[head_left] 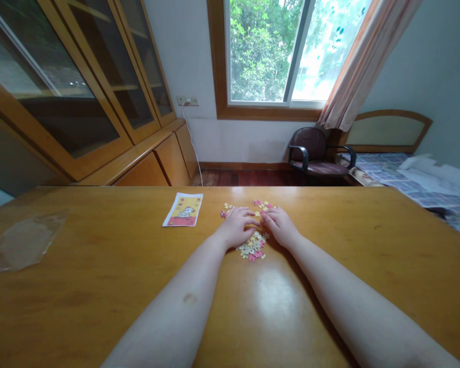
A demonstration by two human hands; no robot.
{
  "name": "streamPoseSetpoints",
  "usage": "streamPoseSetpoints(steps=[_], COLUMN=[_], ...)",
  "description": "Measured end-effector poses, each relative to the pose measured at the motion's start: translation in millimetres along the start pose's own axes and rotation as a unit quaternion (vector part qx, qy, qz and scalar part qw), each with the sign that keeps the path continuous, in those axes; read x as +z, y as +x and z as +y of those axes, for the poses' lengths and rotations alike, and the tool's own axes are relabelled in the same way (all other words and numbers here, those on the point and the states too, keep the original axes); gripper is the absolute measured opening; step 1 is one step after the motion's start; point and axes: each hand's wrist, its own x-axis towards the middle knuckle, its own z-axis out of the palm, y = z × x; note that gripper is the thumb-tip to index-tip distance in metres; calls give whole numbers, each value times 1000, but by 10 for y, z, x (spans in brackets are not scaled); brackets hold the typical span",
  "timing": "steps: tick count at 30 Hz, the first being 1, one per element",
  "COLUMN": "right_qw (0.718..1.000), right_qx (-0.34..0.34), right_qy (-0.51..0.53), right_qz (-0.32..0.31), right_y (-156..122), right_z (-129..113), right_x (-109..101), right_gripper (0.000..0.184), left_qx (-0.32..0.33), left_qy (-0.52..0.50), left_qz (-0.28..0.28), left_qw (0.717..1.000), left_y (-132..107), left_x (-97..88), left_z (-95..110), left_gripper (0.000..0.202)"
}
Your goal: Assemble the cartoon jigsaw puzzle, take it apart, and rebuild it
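Note:
Small jigsaw puzzle pieces in pink, cream and grey lie in a pile (251,248) near the middle of the table. My left hand (236,227) rests over the pile's upper left side, its fingers stretched out and apart. From the right, my right hand (281,226) reaches in with curled fingers drawn together at a pink puzzle piece (263,212); the fingers partly hide it. Just beyond the hands is a looser group of pink and cream pieces (261,204). A few more pieces (227,206) show past my left hand, partly covered by it.
A yellow and pink picture card (183,209) with a white cartoon animal lies left of the pieces. Farther left is a clear plastic bag (25,237) on the wooden table (118,245). Beyond the far edge stand an office chair (316,153) and a bed (417,176).

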Motion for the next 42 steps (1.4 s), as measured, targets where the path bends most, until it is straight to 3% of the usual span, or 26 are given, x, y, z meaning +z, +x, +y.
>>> streamPoseSetpoints(steps=[6,14,17,20,24,30,34,39,42], right_qw=[1000,1000,1000,1000,999,996,994,997,996], right_qx=[6,5,-2,-13,-43,-69,-62,33,37], right_qy=[6,-3,-3,0,4,22,1,-70,-79], right_qz=[8,9,8,-2,-27,-53,-87,-21,-13], right_y=[2,-4,0,7,13,6,-11,-9,-8], right_z=[-8,-20,-19,-21,-13,-17,-20,28,7], right_x=[2,8,9,2,-8,-1,34,57,38], right_gripper=[43,45,46,48,50,45,36,34,32], left_qx=[35,46,8,-92,-188,-232,-226,-219,-225], left_qy=[9,-36,-16,48,104,130,108,61,21], left_qz=[-60,-7,35,74,82,71,74,84,97], left_qw=[998,998,999,992,973,961,965,970,969], left_y=[-6,21,26,30,30,27,32,47,57], left_x=[8,13,-18,-56,-78,-62,-53,-39,-49], left_z=[48,12,-7,-39,-84,-92,-82,-110,-135], left_gripper=[19,7,6,8,12,22,25,25,27])
